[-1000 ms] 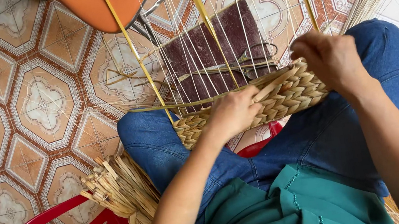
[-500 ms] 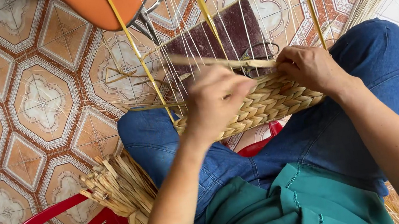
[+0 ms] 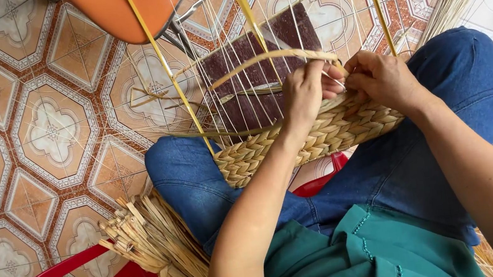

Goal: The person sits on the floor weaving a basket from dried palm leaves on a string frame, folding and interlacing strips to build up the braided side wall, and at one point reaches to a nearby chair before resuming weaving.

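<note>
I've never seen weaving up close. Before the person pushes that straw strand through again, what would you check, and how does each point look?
1. Left hand grips the straw strand: ok.
2. Right hand steadies the woven band: ok.
3. Band rests across the knees: ok.
4. Upright wires evenly spaced: cannot tell.
5. Spare straw bundle beside the left leg: ok.

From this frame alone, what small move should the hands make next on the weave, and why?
Probably draw the loose straw strand down snug against the woven band. The strand arches free above the band between the thin uprights, while the left hand and right hand pinch together at the band's top edge, so the slack looks not yet taken up.
</note>
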